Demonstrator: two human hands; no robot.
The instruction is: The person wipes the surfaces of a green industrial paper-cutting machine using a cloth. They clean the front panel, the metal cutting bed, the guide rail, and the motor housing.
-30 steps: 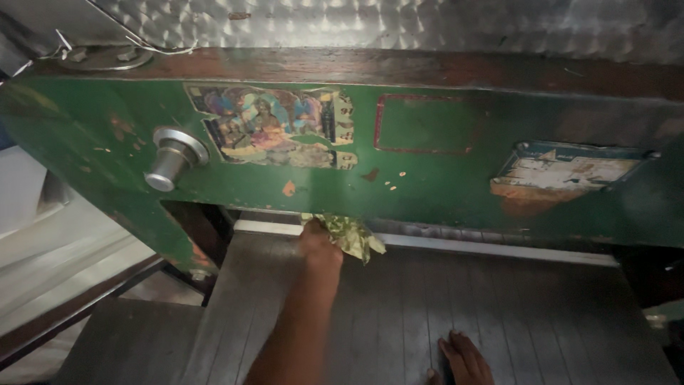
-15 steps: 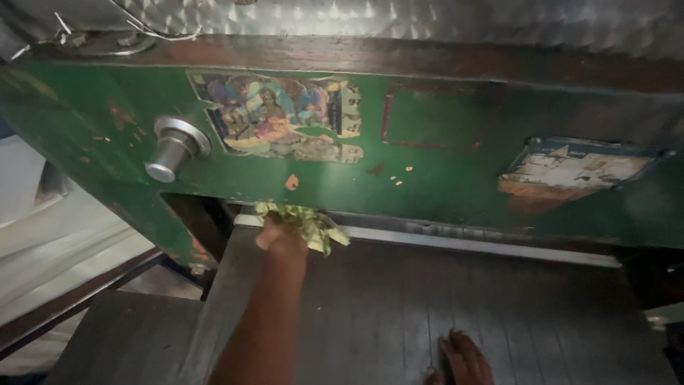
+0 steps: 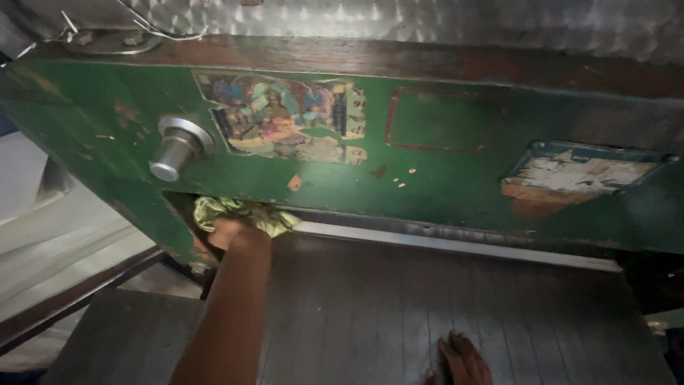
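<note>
Green machine panel (image 3: 442, 178) — worn picture sticker (image 3: 281, 117), metal knob (image 3: 174, 148), torn label (image 3: 577, 175).

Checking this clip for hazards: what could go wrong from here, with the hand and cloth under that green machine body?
1. The left hand presses a yellow-green cloth into the gap beneath the green machine body; if anything there moves, fingers or cloth could get caught.
2. The right hand rests flat on the grooved metal table, perhaps bearing weight; it may slip.

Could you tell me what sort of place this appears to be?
Probably a workshop with an old heavy machine, perhaps a paper cutter. A worn green painted metal body with a steel knob stands over a grooved dark machine bed, where the left hand presses a yellow-green rag.
</note>
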